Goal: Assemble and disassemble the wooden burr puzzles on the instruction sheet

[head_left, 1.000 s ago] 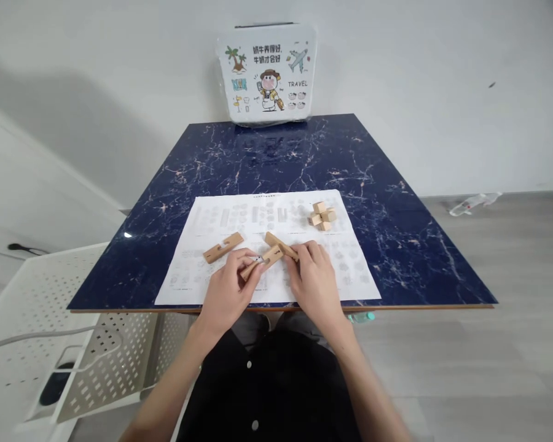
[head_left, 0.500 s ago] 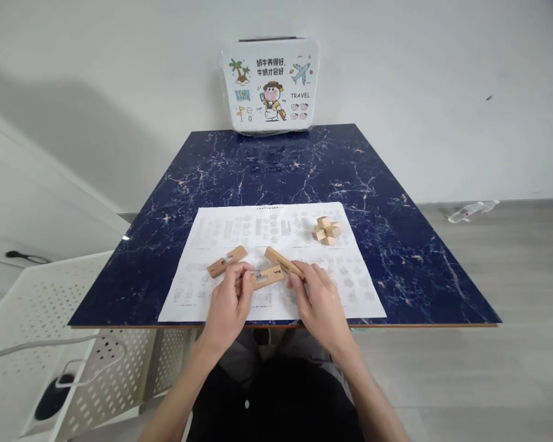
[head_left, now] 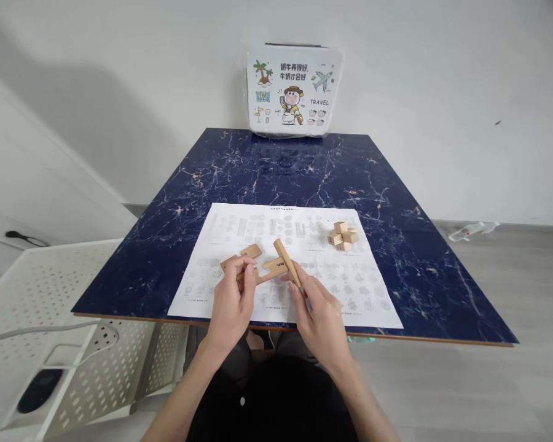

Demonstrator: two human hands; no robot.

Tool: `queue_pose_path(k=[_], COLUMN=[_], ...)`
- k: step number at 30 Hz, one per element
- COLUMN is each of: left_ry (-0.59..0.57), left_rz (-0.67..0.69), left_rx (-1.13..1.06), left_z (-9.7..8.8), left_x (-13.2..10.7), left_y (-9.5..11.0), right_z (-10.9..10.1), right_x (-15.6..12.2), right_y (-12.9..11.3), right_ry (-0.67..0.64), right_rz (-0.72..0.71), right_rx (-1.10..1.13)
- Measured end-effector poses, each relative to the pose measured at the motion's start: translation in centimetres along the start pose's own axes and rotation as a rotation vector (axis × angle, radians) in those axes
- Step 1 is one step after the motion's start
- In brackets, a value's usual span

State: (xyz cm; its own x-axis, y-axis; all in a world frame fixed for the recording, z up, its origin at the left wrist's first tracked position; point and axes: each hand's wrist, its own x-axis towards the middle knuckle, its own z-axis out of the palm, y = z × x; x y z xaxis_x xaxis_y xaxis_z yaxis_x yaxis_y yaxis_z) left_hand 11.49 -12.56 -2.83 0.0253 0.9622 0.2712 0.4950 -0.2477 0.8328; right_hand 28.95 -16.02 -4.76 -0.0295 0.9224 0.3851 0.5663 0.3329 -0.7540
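Note:
Between thumb and fingers, my left hand (head_left: pixel 234 294) grips a flat notched wooden puzzle piece (head_left: pixel 273 269) that has a dark mark near its right end. My right hand (head_left: pixel 317 307) is closed on a second wooden puzzle piece, a bar (head_left: pixel 286 259) standing at a slant across the first one's right end. Whether the two pieces interlock cannot be made out. Behind my left fingers a third wooden piece (head_left: pixel 251 250) lies on the printed sheet (head_left: pixel 193 288), partly covered. An assembled wooden burr puzzle (head_left: pixel 343 236) sits at the sheet's right side.
The dark blue marbled table (head_left: pixel 286 172) carries the sheet near its front edge. A white cartoon-printed case (head_left: pixel 295 92) stands upright at the back by the wall. To the left is a white perforated rack (head_left: pixel 96 362) with a cable. A clear plastic item (head_left: pixel 474 231) lies on the floor at right.
The bar in my right hand has turned steeper and now crosses the end of the left-hand piece. My view has shifted slightly, so the table and case appear farther right.

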Motion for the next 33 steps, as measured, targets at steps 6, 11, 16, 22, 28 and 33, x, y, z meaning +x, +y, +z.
queue_pose_path(k=[6,11,16,22,28,33], left_ry=[0.015,-0.010,-0.058,-0.156,-0.282,-0.289], left_rz=[0.046,0.063,0.068,0.118,-0.043,-0.082], left_rx=[0.066,0.093,0.044,-0.171,-0.528,-0.547], left_z=[0.4,0.4,0.4,0.4,-0.2,-0.4], left_x=[-0.1,-0.1,0.0,-0.1,-0.7,-0.6], left_y=[-0.1,-0.3,-0.4,0.1,0.4,-0.1], right_z=[0.1,0.2,0.4,1.2,2.1,2.3], right_x=[-0.1,-0.3,-0.2,-0.3,-0.8,-0.9], right_y=[0.2,0.4,0.2,-1.1,-1.2,-1.1], right_ry=[0.011,0.021,0.003,-0.021,0.147,0.083], right_rz=[-0.034,-0.055,-0.138,-0.242,-0.166,-0.212], right_rx=[-0.027,-0.060,-0.129,-0.202,-0.133,-0.102])
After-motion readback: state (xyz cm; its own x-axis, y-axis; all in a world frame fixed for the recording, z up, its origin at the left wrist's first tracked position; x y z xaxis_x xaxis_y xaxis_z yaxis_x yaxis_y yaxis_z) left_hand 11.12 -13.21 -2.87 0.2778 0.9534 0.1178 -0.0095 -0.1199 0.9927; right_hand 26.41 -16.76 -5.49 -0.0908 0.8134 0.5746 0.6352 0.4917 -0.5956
